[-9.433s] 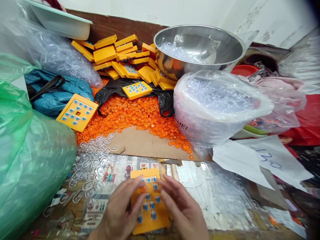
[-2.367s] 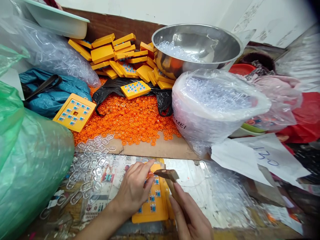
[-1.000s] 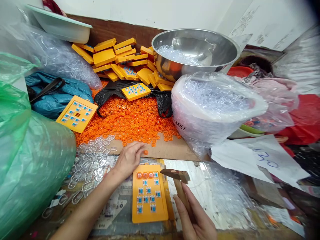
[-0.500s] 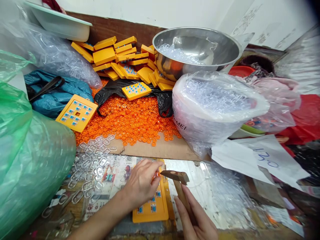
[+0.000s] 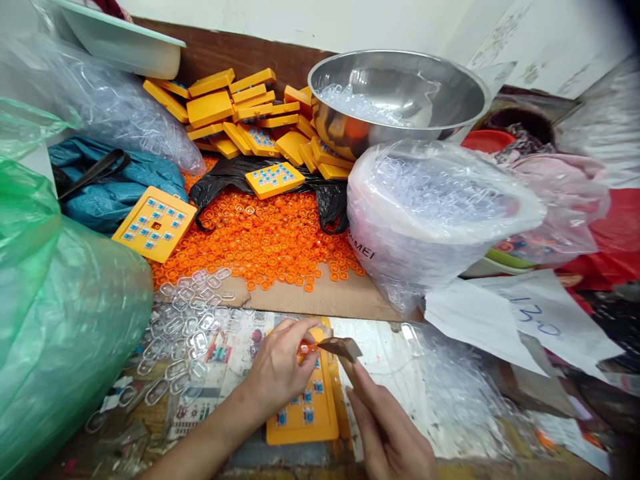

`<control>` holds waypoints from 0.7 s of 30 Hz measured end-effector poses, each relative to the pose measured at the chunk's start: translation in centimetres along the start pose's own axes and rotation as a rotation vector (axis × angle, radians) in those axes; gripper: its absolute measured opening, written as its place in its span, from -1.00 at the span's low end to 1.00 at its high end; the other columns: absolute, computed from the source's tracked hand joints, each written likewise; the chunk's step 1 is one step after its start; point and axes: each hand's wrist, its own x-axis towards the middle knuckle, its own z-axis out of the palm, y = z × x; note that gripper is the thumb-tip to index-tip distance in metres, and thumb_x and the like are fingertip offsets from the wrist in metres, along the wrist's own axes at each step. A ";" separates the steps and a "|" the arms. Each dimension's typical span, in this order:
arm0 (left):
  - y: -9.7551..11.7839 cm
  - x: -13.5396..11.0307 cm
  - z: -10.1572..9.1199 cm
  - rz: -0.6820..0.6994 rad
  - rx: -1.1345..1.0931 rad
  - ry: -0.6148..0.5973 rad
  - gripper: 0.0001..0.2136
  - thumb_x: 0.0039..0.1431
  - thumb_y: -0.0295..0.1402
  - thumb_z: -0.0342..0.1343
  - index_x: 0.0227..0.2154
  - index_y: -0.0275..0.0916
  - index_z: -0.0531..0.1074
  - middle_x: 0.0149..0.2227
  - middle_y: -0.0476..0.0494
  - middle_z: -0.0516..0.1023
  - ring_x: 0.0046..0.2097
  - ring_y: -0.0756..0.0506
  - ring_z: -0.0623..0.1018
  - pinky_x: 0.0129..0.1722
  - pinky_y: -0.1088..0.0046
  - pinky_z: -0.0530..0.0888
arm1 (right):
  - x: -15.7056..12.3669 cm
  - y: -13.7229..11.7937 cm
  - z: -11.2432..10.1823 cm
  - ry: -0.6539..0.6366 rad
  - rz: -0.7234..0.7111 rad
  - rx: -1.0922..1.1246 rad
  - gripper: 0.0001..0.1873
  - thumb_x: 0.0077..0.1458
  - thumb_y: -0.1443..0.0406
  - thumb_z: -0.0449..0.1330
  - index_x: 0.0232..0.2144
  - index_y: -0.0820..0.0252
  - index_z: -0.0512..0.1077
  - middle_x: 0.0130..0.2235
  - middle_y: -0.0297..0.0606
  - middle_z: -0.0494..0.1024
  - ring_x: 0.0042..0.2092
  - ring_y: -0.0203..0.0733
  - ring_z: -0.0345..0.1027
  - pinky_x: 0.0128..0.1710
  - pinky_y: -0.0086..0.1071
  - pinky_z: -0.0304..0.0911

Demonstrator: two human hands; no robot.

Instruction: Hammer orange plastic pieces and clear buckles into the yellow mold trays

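Clear rings (image 5: 197, 342) near board (image 5: 305, 435); right grip (image 5: 387, 420) closed around hammer (image 5: 342, 347), left grip (image 5: 281, 363): hold unclear

place type: a small workshop corner for assembly by hand. indicators: identical parts are present in bulk. loose orange caps (image 5: 250, 247) are heaped on cardboard (image 5: 320, 300), clear plastic loops (image 5: 196, 341) lie beside them, and matching yellow plates (image 5: 210, 110) are piled at the rear. further clear pieces (image 5: 435, 193) fill a plastic bag (image 5: 395, 260) and partly fill a steel bowl (image 5: 445, 100). the right hand (image 5: 395, 427) grips a hammer (image 5: 343, 348). the table (image 5: 400, 357) has a worn, stained surface. household-type items, including a pale basin (image 5: 135, 53) and pink cloth (image 5: 560, 167), share the space.
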 end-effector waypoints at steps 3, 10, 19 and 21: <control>-0.1 0.1 -0.1 -0.017 -0.011 -0.001 -0.63 0.05 -0.57 0.14 -0.04 -0.28 0.43 -0.32 -0.14 0.60 -0.24 -0.15 0.60 -0.16 0.23 0.57 | 0.1 -0.4 -0.3 0.033 -0.058 -0.021 -0.37 0.20 0.47 0.11 0.24 -0.19 0.23 -0.15 -0.38 0.60 -0.22 -0.31 0.54 -0.33 -0.58 0.39; 0.1 -0.2 -0.2 -0.007 -0.004 -0.018 -0.54 0.00 -0.61 0.15 0.01 -0.25 0.40 -0.31 -0.10 0.63 -0.22 -0.13 0.61 -0.15 0.27 0.57 | -0.5 0.7 -0.3 -0.125 0.002 -0.098 -0.49 0.25 0.34 0.07 0.22 -0.11 0.28 -0.20 -0.37 0.62 -0.30 -0.35 0.56 -0.30 -0.63 0.42; -5.2 3.0 -6.9 0.027 0.431 0.303 -0.89 0.20 -0.44 0.07 -0.30 -0.22 0.50 -0.29 -0.18 0.60 -0.18 -0.20 0.50 -0.08 0.13 0.45 | -0.8 1.8 -0.9 0.145 0.143 -0.051 -0.61 0.13 0.29 0.26 0.03 0.17 0.49 0.03 -0.20 0.56 -0.03 -0.10 0.52 -0.03 -0.43 0.40; -5.8 3.5 -7.1 0.033 0.466 0.269 -0.89 0.19 -0.46 0.07 -0.34 -0.22 0.50 -0.36 -0.15 0.60 -0.25 -0.18 0.49 -0.14 0.18 0.46 | -0.7 1.4 -0.6 0.141 0.145 -0.025 -0.63 0.13 0.29 0.26 0.01 0.15 0.50 0.01 -0.23 0.58 -0.04 -0.13 0.53 -0.04 -0.46 0.41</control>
